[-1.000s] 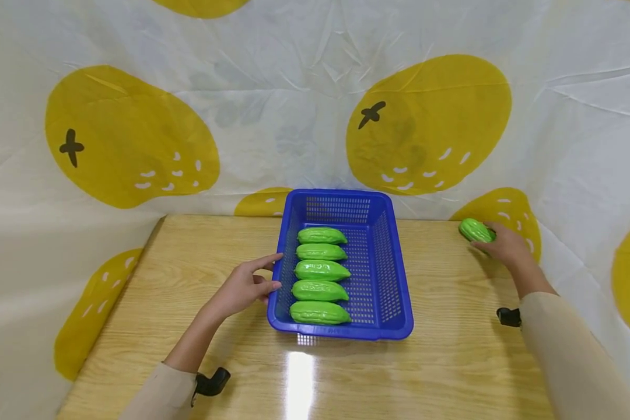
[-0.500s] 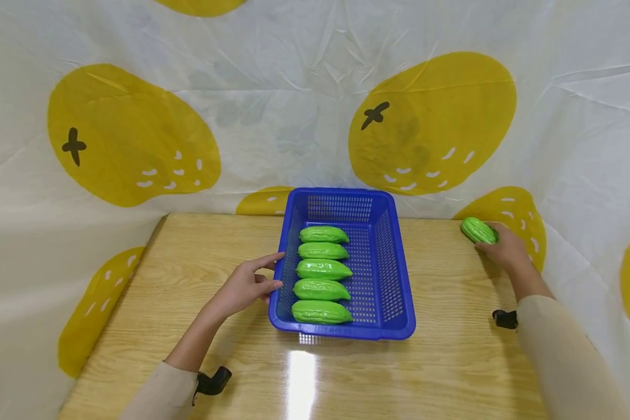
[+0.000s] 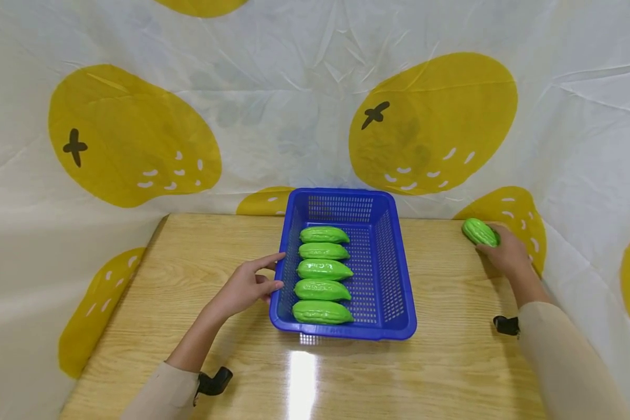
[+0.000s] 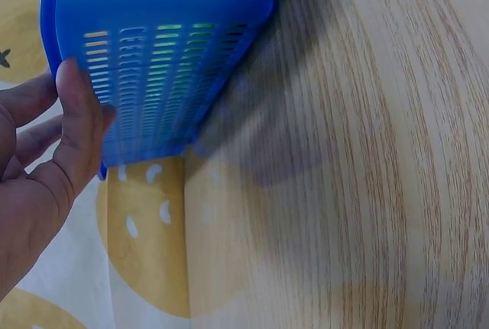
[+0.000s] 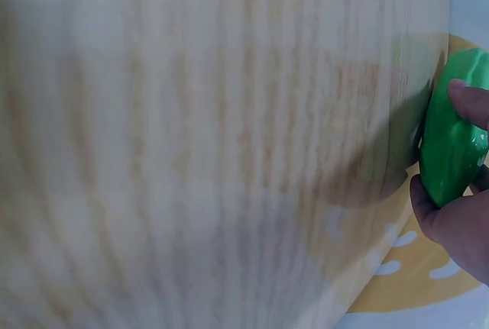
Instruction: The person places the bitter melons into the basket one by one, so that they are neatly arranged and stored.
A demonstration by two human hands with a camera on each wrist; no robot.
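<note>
A blue plastic basket (image 3: 407, 291) stands on the table, with several green bitter melons (image 3: 322, 269) lying in a column along its left side. My left hand (image 3: 244, 287) holds the basket's left rim, thumb and fingertips against it; in the left wrist view some fingers of that hand (image 4: 46, 169) lie against the slotted outer wall. Off to the right, near the table's back edge, my right hand (image 3: 508, 252) grips another bitter melon (image 3: 479, 232). The right wrist view has this bitter melon (image 5: 451, 142) between thumb and fingers, partly cut off by the frame.
The wooden table (image 3: 441, 373) ends at the back against a white cloth (image 3: 283, 58) printed with yellow fruit shapes. The cloth also hangs along the left and right sides. The basket's right half shows its bare perforated floor (image 3: 364, 268).
The right forearm has shifted slightly, while the bitter melon in that hand stays near the same spot. The left hand and the basket hold their places; the head view moved a little.
</note>
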